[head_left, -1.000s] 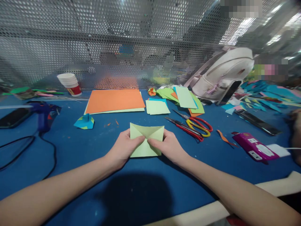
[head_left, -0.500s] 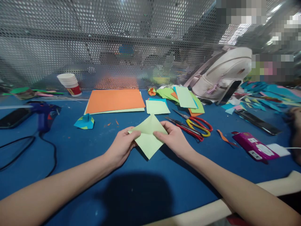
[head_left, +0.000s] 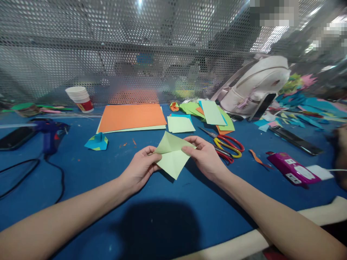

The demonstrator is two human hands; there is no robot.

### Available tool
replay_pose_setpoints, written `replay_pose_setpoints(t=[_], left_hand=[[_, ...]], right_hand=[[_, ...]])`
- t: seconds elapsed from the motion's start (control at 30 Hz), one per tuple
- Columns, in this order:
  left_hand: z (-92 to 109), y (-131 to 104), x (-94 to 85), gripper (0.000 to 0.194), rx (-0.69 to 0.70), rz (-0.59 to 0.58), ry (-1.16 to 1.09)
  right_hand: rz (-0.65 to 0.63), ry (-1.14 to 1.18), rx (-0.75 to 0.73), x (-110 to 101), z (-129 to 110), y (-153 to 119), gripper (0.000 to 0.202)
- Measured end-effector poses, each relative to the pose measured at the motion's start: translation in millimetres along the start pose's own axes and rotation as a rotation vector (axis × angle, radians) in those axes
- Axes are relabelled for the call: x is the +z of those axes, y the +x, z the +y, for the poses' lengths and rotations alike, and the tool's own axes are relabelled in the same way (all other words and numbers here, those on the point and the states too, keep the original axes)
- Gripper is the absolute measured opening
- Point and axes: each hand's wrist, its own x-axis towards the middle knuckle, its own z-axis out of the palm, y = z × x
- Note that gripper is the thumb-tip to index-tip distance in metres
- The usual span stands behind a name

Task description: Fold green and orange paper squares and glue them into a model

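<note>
A pale green square of paper point(head_left: 172, 159), creased through its middle, is held up just over the blue table point(head_left: 89, 180) with one corner toward me. My left hand point(head_left: 145, 164) pinches its left corner, thumb on top. The right corner is gripped by my right hand point(head_left: 203, 155), with the thumb on the upper face and the fingers behind. Two pairs of scissors lie beyond my right hand; the red and yellow handles point(head_left: 229, 146) show, while part of the nearer pair is hidden by the hand. A stack of pale green squares point(head_left: 181, 124) sits behind the held sheet.
Orange sheets point(head_left: 132, 117) and coloured paper scraps point(head_left: 214, 112) lie along the back. At left are a folded blue paper piece point(head_left: 97, 142), a glue gun point(head_left: 50, 133) with its cord and paper cups point(head_left: 80, 98). A backpack point(head_left: 257, 85) and purple power bank point(head_left: 292, 168) are at right.
The paper has turned slightly, its far corner shifting left and its near corner right. My right hand has moved a little to the right along with its corner, and the creases show more clearly.
</note>
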Motion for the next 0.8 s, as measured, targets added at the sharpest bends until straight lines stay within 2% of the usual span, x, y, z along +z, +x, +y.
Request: replay_pose_setpoints(t=[0.2, 0.3, 0.43, 0.53, 0.67, 0.8], left_hand=[[3.2, -4.4, 0.8, 0.015, 0.025, -0.053, 0.118], [5.7, -6.6, 1.8, 0.021, 0.064, -0.074, 0.191], [4.6, -6.3, 1.7, 0.029, 0.096, -0.114, 0.165], [1.5, -5.2, 1.9, 0.025, 0.123, -0.064, 0.069], [-0.9, -5.1, 3.2, 0.025, 0.1, -0.031, -0.028], [0.0, -5.6, 5.4, 0.027, 0.048, -0.009, -0.057]], right_hand=[[-0.016, 0.04, 0.039, -2.9, -1.8, 1.6, 0.027], [-0.05, 0.01, 0.051, -4.1, -3.9, 1.0, 0.027], [-0.092, 0.003, 0.06, -1.2, -7.2, -1.6, 0.027], [-0.12, -0.002, 0.056, 3.7, -7.6, -4.3, 0.03], [-0.11, -0.175, 0.054, 6.7, -2.2, -6.6, 0.027], [-0.114, -0.376, -0.047, 5.4, 2.1, -8.1, 0.015]])
